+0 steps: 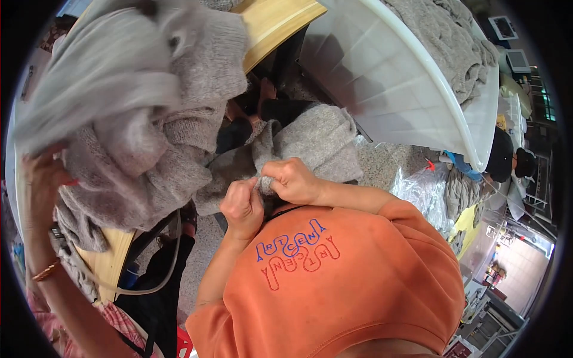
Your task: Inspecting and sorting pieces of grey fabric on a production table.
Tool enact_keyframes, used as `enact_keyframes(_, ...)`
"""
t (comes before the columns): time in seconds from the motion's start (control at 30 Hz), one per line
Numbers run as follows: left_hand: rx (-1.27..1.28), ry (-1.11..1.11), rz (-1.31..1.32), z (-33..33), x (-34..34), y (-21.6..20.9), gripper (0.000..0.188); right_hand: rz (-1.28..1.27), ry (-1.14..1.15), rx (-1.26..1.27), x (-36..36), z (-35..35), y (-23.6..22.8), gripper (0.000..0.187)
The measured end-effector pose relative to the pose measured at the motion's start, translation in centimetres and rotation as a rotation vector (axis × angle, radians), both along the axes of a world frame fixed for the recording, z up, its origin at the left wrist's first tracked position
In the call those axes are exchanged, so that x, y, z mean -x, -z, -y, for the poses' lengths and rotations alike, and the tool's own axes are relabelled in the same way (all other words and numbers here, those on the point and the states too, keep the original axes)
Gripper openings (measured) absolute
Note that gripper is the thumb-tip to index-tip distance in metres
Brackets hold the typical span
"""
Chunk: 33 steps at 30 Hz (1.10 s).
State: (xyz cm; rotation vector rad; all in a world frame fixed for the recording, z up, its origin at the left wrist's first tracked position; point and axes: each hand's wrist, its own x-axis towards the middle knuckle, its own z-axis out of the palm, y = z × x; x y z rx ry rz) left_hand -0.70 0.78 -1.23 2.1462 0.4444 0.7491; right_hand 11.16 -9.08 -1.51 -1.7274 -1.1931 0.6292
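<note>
A light grey knitted garment (319, 140) lies bunched over my lap, in front of my orange sweatshirt. My left hand (242, 207) is closed on its near edge, fingers curled inward. Right beside it, my right hand (291, 182) grips the same edge in a fist. The knuckles of both hands almost meet, with a small fold of the knit (262, 184) showing between them. Farther left, a large heap of grey knitwear (149, 143) covers the work table, its near side hanging close to the garment I hold.
At the left, another person's hand (45, 179) reaches into the heap. A wooden tabletop (283, 27) shows beyond it. A large white bin (388, 71) at upper right holds more grey knits (447, 48). Clear plastic bags (418, 200) lie right; a pale hose (143, 291) curves lower left.
</note>
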Motion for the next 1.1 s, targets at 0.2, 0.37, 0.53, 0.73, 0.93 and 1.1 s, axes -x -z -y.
enact_keyframes(0.2, -0.174, -0.049, 0.05, 0.3, -0.5, -0.3, 0.019, 0.26, 0.069, -0.08, 0.3, -0.7, -0.4, 0.01)
enact_keyframes(0.37, -0.104, -0.096, 0.097, 0.7, -0.7, -0.6, 0.019, 0.372, 0.086, -0.145, 0.5, -0.9, -0.3, 0.012)
enact_keyframes(0.53, -0.107, -0.014, 0.055, 0.6, 0.1, 0.3, 0.014, 0.387, 0.003, -0.105, -0.4, -0.7, 0.4, 0.016)
enact_keyframes(0.73, -0.286, 0.204, -0.76, -0.7, 3.2, 4.7, 0.087, 0.908, -0.029, 0.404, -5.5, 6.3, 4.1, 0.038)
enact_keyframes(0.93, -0.412, 0.233, -1.06, -1.1, 0.7, 10.7, 0.037, 0.43, 0.267, 0.629, -7.9, 10.3, 10.1, 0.035)
enact_keyframes(1.1, 0.357, 0.174, -0.545, 1.2, -10.7, 1.6, 0.031, -0.148, 0.694, 0.012, -10.0, 10.0, 3.1, 0.023)
